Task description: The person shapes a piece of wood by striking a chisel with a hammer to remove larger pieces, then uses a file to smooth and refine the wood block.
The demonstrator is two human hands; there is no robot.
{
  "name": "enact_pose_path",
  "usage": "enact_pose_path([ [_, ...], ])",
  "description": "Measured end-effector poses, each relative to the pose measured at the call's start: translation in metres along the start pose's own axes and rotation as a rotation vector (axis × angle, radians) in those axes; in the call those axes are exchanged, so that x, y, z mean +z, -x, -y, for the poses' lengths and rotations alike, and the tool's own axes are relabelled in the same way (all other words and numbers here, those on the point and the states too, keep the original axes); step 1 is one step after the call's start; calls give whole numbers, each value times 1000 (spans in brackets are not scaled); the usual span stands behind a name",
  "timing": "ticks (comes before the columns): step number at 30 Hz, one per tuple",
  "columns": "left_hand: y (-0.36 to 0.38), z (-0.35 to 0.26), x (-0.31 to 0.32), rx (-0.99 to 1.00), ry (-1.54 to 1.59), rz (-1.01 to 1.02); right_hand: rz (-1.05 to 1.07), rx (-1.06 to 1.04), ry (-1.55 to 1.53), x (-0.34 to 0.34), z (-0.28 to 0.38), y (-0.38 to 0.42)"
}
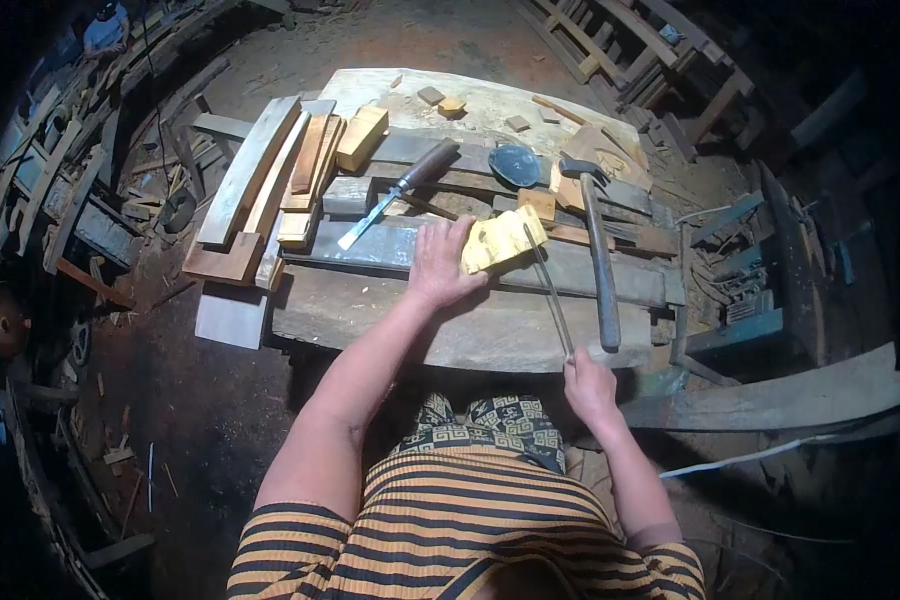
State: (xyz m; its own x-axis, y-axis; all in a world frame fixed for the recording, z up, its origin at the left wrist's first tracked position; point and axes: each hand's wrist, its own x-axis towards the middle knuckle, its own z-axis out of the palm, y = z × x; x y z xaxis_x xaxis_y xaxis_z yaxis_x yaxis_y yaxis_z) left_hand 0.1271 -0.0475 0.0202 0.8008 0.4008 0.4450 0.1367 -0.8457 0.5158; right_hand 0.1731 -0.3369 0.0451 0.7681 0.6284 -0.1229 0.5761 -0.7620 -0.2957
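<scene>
My left hand (442, 264) presses a yellow wooden block (506, 240) down on the bench, fingers closed on its left end. Notches or cuts mark the block's upper face. My right hand (590, 388), at the bench's front edge, is closed round the near end of a long, narrow file-like tool (553, 298). Its far end touches the block's right end; my fist hides the handle. To the left lies a chisel (395, 198) with a dark wooden handle, blade toward me. A hammer (600, 255) rests on the right, its head away from me.
Long wooden strips (255, 180) are stacked on the bench's left side. A round dark dish (515, 165) and small wood offcuts (451, 106) lie farther back. Timber piles (660, 50) stand beyond. A person (106, 30) is at the far left.
</scene>
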Motion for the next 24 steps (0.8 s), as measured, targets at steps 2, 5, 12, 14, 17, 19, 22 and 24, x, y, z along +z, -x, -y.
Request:
enact_pose_path([
  [2,1,-1,0,4,7,20,-14,-27,-6,-7,10,-24],
  [5,1,5,6,6,9,3,-87,-71,-34,-5,37,-81],
  [12,3,4,9,-46,2,-16,-67,-93,31,-11,8,-41],
  [14,2,3,6,-39,-1,-38,-39,-81,35,-18,-4,-10],
  [17,1,2,3,-35,-10,-16,-23,-58,-101,-37,3,10],
  [19,3,6,5,14,-11,-21,-47,-47,-117,-40,19,-1],
  [22,4,5,6,59,-10,-54,-62,-120,-99,-21,41,-33],
  [24,4,5,5,56,-6,-70,-55,-120,-83,-3,49,-51],
])
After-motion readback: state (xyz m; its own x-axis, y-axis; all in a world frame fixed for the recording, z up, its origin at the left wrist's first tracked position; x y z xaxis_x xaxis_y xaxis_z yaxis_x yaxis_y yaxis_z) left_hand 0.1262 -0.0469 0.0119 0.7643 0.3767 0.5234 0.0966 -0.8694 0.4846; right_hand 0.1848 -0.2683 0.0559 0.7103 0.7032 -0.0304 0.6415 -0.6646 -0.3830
